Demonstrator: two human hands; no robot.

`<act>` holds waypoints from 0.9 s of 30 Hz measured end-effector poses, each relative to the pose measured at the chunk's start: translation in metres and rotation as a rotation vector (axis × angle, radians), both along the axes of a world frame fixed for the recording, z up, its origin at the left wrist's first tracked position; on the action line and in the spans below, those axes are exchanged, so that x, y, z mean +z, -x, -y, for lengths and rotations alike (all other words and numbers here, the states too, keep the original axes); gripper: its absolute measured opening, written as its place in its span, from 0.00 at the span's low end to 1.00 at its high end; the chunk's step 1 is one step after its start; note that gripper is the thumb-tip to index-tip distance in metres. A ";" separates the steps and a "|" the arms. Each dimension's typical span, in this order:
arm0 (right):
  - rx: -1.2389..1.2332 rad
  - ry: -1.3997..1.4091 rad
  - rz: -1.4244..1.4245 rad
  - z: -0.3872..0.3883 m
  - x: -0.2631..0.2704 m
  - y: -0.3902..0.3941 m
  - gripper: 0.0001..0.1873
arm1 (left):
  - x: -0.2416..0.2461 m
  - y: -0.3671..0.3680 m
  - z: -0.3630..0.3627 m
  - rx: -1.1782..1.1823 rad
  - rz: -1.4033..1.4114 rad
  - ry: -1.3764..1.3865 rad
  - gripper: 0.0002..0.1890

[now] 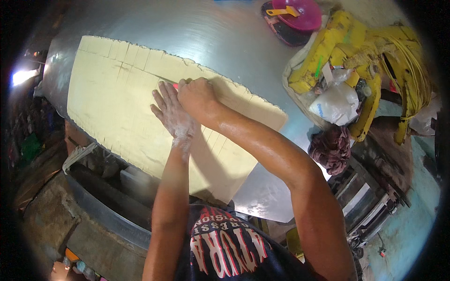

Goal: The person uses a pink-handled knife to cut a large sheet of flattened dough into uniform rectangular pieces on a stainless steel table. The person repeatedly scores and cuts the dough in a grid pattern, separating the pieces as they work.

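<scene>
A large pale yellow sheet of dough (116,95) lies flat on a shiny metal tabletop (147,21). Its edges are ragged, and a long cut line runs near the far edge, crossed by several short cuts. My left hand (174,110), dusted with white powder, rests flat on the sheet with fingers spread. Right beside it, my right hand (197,96) is closed around a tool with a red part (175,85); a thin blade seems to reach left along the cut line. The fist hides most of this tool.
A magenta bowl (309,15) with a yellow-handled brush (283,11) stands at the far right. Beside it are yellow worn frames (313,66), white plastic bags (339,103) and a crumpled maroon cloth (330,149) at the table's right edge. At lower left is a curved metal rim (109,210).
</scene>
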State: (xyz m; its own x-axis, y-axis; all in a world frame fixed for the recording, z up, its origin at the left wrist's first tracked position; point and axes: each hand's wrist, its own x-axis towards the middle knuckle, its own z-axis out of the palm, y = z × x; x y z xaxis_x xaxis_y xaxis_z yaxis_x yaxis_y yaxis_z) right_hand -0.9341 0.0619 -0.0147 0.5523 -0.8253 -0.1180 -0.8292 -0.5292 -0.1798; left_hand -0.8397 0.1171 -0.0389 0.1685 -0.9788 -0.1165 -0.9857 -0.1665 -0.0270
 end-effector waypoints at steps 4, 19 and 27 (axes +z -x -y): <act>-0.132 -0.160 0.110 -0.013 0.020 0.014 0.11 | -0.007 -0.006 -0.001 0.037 -0.116 0.028 0.36; 0.005 -0.100 0.033 -0.028 0.011 0.031 0.12 | -0.015 0.006 -0.020 -0.056 -0.017 0.059 0.40; -0.040 -0.079 0.009 -0.032 0.002 0.036 0.12 | 0.005 0.025 -0.025 -0.090 -0.098 0.029 0.35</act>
